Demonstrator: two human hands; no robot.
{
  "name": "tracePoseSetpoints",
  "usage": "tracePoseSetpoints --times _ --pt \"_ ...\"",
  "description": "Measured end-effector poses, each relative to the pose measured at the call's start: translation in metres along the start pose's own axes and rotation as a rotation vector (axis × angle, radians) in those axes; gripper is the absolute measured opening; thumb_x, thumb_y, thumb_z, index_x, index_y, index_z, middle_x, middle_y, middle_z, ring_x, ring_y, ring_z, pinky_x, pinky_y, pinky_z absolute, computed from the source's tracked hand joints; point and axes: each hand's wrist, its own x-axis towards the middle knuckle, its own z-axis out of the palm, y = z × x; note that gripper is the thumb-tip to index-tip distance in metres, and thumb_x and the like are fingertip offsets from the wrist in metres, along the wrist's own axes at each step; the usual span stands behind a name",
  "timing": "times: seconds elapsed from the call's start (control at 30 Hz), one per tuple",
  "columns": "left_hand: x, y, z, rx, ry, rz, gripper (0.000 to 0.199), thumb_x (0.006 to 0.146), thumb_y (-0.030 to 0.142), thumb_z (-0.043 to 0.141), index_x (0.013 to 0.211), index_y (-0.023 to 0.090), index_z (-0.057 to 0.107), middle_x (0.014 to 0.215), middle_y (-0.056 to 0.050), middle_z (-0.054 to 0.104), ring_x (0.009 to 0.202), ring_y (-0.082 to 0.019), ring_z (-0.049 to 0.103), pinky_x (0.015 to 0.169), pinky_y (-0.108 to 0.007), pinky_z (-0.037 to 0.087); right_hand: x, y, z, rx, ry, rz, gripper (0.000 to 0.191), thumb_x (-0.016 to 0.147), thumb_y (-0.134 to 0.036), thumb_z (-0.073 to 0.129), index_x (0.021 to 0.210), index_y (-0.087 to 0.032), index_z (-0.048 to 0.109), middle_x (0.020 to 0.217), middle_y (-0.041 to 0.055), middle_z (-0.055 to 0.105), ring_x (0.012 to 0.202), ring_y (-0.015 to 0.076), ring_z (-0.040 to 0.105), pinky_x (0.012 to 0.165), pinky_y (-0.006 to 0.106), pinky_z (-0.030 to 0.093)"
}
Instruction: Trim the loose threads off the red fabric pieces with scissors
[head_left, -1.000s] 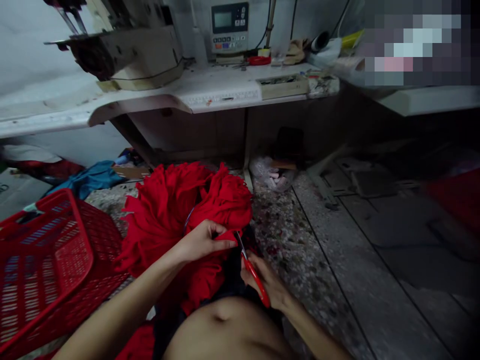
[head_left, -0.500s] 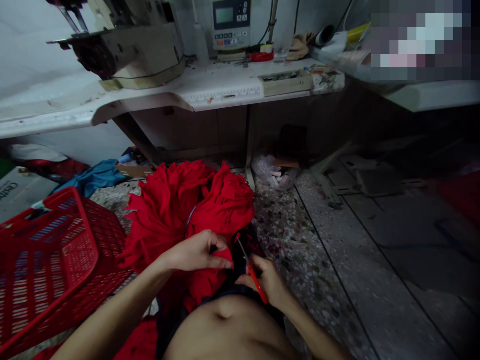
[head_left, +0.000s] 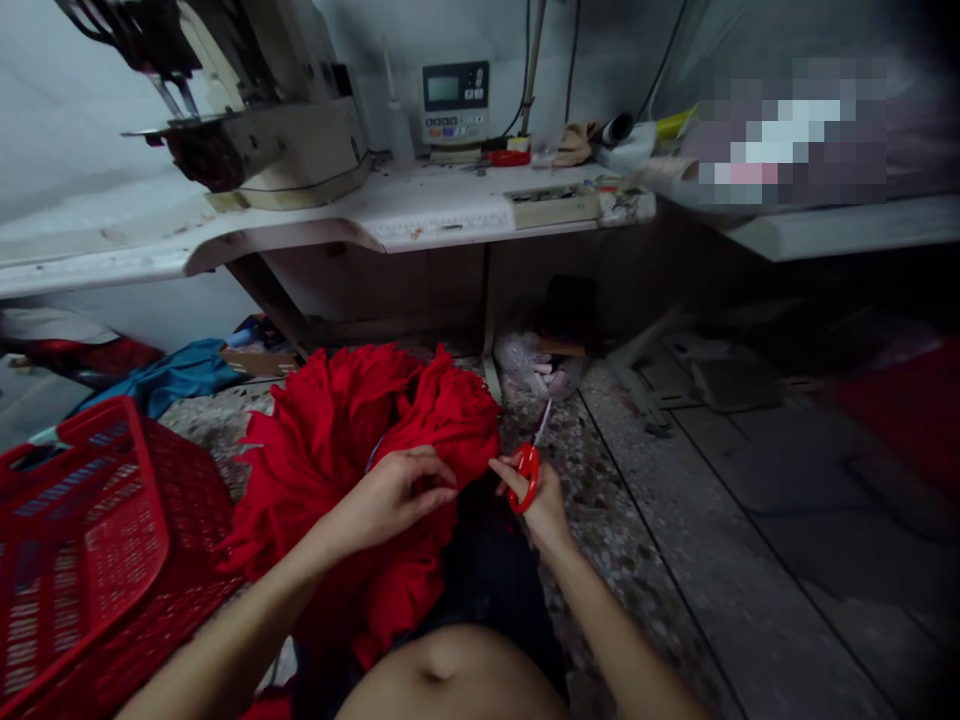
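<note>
a red plastic mesh basket (head_left: pixel 90 560) lies tilted at the far left, its rim just beside a heaped mass of red knit fabric (head_left: pixel 330 470), which is bunched in front of the person's body and spills towards the speckled floor (head_left: pixel 607 540). the left hand (head_left: pixel 386 500) is clamped on that fabric, its fingers (head_left: pixel 431 478) curled into a fold. the right hand (head_left: pixel 544 505) is closed around red-handled scissors (head_left: pixel 527 476) and is held apart from the left hand, with the thin blades (head_left: pixel 541 425) pointed up and away from the cloth. a clear plastic bag (head_left: pixel 536 365) is seen on the floor beyond them. the main risk is judged to lie at the scissors: if the blades are brought in carelessly, the wrong fold could be snipped or the left fingers nicked, as the cloth is thickly bunched around them.
</note>
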Motion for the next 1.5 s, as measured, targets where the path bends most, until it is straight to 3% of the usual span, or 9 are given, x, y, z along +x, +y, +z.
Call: tracePoseSetpoints --times 0.07,0.17,0.27,0.47,0.67,0.9,1.1,1.23,1.5 --pt "0.015 -0.001 0.011 0.17 0.106 0.019 0.023 0.098 0.029 0.057 0.113 0.019 0.071 0.106 -0.009 0.07 0.095 -0.02 0.066 0.085 -0.027 0.048 0.006 -0.004 0.006 0.009 0.014 -0.021 0.052 0.057 -0.052 0.093 0.076 -0.02 0.057 0.067 -0.0022 0.067 0.043 0.0113 0.057 0.043 0.023 0.043" --pt "0.031 -0.008 0.026 0.329 0.122 -0.041 0.03 0.097 0.028 0.055 0.124 0.022 0.066 0.114 -0.01 0.068 0.097 -0.023 0.068 0.082 -0.029 0.049 0.006 -0.005 0.005 0.019 0.023 -0.056 0.048 0.06 -0.047 0.093 0.075 -0.019 0.057 0.06 -0.0067 0.059 0.043 0.0093 0.053 0.043 0.021 0.041" --pt "0.038 -0.015 0.035 0.365 0.108 -0.095 0.023 0.094 0.025 0.056 0.114 0.023 0.069 0.109 -0.009 0.07 0.094 -0.025 0.069 0.078 -0.028 0.048 0.002 -0.003 -0.002 0.007 0.027 -0.079 0.049 0.059 -0.047 0.093 0.077 -0.019 0.056 0.058 -0.0081 0.056 0.042 0.0087 0.051 0.043 0.02 0.041" --pt "0.038 -0.011 0.033 0.097 0.148 0.004 0.016 0.092 0.032 0.059 0.083 0.024 0.069 0.092 -0.007 0.07 0.083 -0.022 0.067 0.076 -0.027 0.052 -0.007 -0.019 -0.008 -0.02 -0.032 -0.075 0.052 0.059 -0.052 0.091 0.074 -0.02 0.053 0.058 -0.0063 0.056 0.041 0.0095 0.052 0.042 0.021 0.041" --pt "0.018 -0.004 0.028 -0.24 0.151 -0.154 0.035 0.074 0.054 0.075 0.095 0.026 0.075 0.093 -0.004 0.074 0.089 -0.026 0.067 0.081 -0.029 0.056 -0.022 -0.055 -0.005 -0.007 -0.226 -0.126 0.048 0.065 -0.053 0.087 0.069 -0.02 0.053 0.064 -0.0021 0.061 0.041 0.0097 0.052 0.04 0.022 0.042" --pt "0.019 -0.006 0.017 -0.372 0.164 -0.165 0.043 0.081 0.057 0.072 0.072 0.016 0.062 0.074 -0.001 0.056 0.072 -0.015 0.051 0.068 -0.021 0.045 -0.055 -0.02 -0.021 -0.128 -0.201 0.106 0.064 0.065 -0.079 0.075 0.081 -0.022 0.051 0.051 -0.0068 0.052 0.038 0.0105 0.047 0.04 0.021 0.036" --pt "0.028 -0.005 0.017 -0.407 0.079 -0.136 0.041 0.087 0.049 0.071 0.069 0.014 0.061 0.072 0.0 0.051 0.075 -0.013 0.048 0.075 -0.022 0.042 -0.091 -0.025 -0.053 -0.357 -0.495 0.056 0.055 0.083 -0.078 0.062 0.082 -0.023 0.062 0.08 0.0034 0.064 0.082 0.0213 0.062 0.079 0.032 0.048" --pt "0.029 -0.006 0.022 -0.569 0.031 -0.162 0.041 0.082 0.047 0.077 0.067 0.012 0.061 0.068 0.002 0.049 0.063 -0.009 0.042 0.061 -0.02 0.035 -0.091 -0.024 -0.06 -0.302 -0.551 0.166 0.056 0.087 -0.077 0.056 0.089 -0.021 0.06 0.073 -0.0002 0.057 0.066 0.0167 0.056 0.068 0.028 0.045" --pt "0.024 -0.005 0.027 -0.721 0.025 -0.281 0.038 0.078 0.046 0.082 0.081 0.009 0.074 0.065 0.0 0.059 0.056 -0.008 0.046 0.057 -0.02 0.038 -0.08 -0.02 -0.05 -0.292 -0.655 0.109 0.045 0.095 -0.065 0.057 0.094 -0.02 0.058 0.077 0.0 0.058 0.069 0.0166 0.058 0.068 0.027 0.045"
